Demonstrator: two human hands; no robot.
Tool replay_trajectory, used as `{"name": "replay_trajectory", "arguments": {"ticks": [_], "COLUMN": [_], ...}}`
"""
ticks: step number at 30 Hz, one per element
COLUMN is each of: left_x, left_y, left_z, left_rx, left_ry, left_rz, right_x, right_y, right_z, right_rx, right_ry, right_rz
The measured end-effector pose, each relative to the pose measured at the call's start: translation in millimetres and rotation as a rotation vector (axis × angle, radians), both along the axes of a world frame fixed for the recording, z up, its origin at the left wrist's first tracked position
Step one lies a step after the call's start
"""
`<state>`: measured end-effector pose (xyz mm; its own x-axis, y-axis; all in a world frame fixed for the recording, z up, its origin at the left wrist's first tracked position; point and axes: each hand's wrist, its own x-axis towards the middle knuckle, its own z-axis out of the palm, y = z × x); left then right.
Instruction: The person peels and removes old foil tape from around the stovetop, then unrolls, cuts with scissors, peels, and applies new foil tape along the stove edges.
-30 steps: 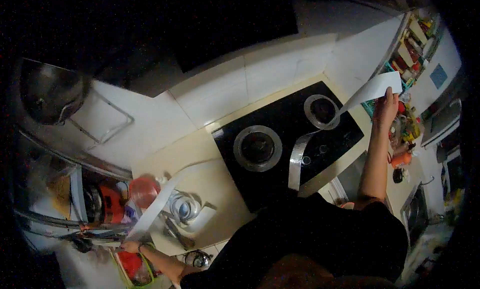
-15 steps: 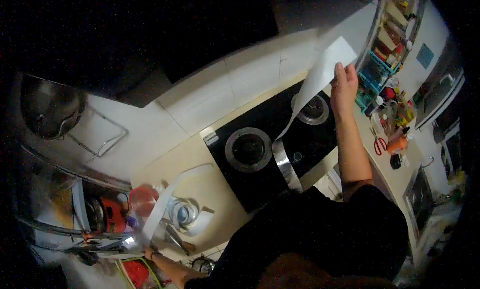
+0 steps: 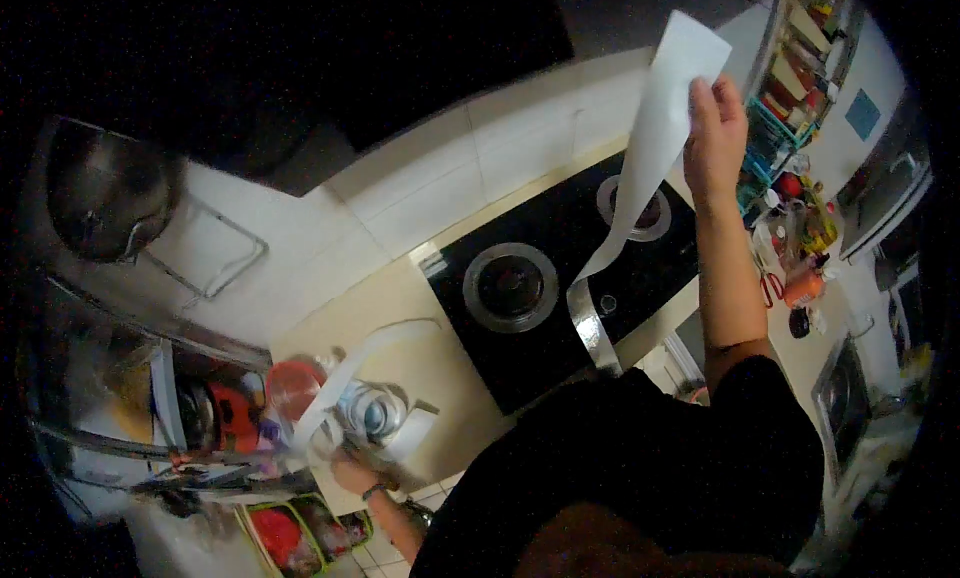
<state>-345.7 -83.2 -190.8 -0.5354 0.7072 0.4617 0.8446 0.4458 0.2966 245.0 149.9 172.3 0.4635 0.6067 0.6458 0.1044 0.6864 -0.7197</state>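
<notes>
right hand (image 3: pixel 716 148) pinches white strip (image 3: pixel 659 128) above stove (image 3: pixel 540 356). left hand (image 3: pixel 356 472) near second strip (image 3: pixel 343 374), blurred; can't tell if fingers are wide or narrow.

Pale counter (image 3: pixel 455 403) | black 2-burner cooktop (image 3: pixel 515 363) | red container (image 3: pixel 293 386) | coiled roll (image 3: pixel 374 414)

A black cooktop (image 3: pixel 500 363) lies on the desk (image 3: pixel 450 418) between a red bowl (image 3: pixel 293 383) near the left edge and an orange bottle (image 3: pixel 803 287) toward the right edge
</notes>
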Motion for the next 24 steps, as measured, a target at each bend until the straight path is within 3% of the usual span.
{"name": "replay_trajectory", "arguments": {"ticks": [1, 2, 3, 5, 6, 7, 8, 9, 10, 11, 12, 14, 16, 17, 20, 22, 24], "left_x": [27.8, 63.3, 119.5, 174.0, 201.7, 223.2, 242.2, 260.2, 275.8, 275.8, 273.4, 263.9, 261.7, 263.7, 283.2, 293.1, 302.1], "left_y": [17.2, 35.0, 55.9, 89.1, 105.9, 113.2, 122.9, 133.1, 139.2, 140.9, 144.4, 151.8, 147.1, 143.0, 134.7, 127.1, 115.7], "left_z": [28.2, 45.1, 97.2, 128.2, 141.3, 166.7, 188.1, 198.4, 229.1, 228.8, 223.4, 205.2, 210.9, 214.2, 220.7, 203.9, 206.4], "left_rx": [-0.070, 0.063, 0.196, 0.242, 0.344, 0.322, 0.454, 0.600, 0.612, 0.619, 0.620, 0.480, 0.368, 0.376, 0.576, 0.734, 0.606], "left_ry": [-0.144, -0.229, -0.649, -0.784, -1.045, -1.096, -1.223, -1.578, -1.547, -1.610, -1.668, -1.534, -1.466, -1.465, -1.477, -1.086, -0.973], "left_rz": [-0.141, -0.191, -0.278, -0.640, -0.781, -0.862, -0.935, -0.802, -0.870, -0.981, -1.095, -0.923, -0.826, -0.818, -0.738, -0.703, -0.755], "right_x": [-12.2, -29.9, -54.2, -96.5, -112.0, -135.2, -156.7, -171.9, -182.7, -187.1, -187.3, -185.1, -178.1, -175.7, -166.6, -159.3, -147.5], "right_y": [-2.9, -7.2, -15.8, -34.5, -42.3, -47.4, -51.7, -56.7, -58.5, -61.4, -63.1, -53.9, -47.1, -50.1, -52.2, -56.0, -59.3], "right_z": [-1.8, -3.9, -5.6, -22.9, -32.8, -39.6, -62.6, -75.4, -83.7, -91.0, -97.9, -111.3, -124.9, -116.4, -121.6, -131.1, -139.0], "right_rx": [-0.034, -0.065, -0.070, -0.169, -0.282, -0.016, 0.043, 0.029, 0.026, 0.054, -0.074, -0.191, -0.299, -0.470, -0.460, -0.399, -0.341], "right_ry": [-0.030, -0.062, -0.116, -0.308, -0.619, -0.664, -0.715, -0.718, -0.723, -0.721, -0.749, -0.780, -0.635, -0.562, -0.488, -0.532, -0.571], "right_rz": [-0.016, -0.031, -0.014, 0.117, 0.148, 0.396, 0.378, 0.452, 0.534, 0.564, 0.570, 0.597, 0.663, 0.820, 0.872, 0.870, 0.865]}}
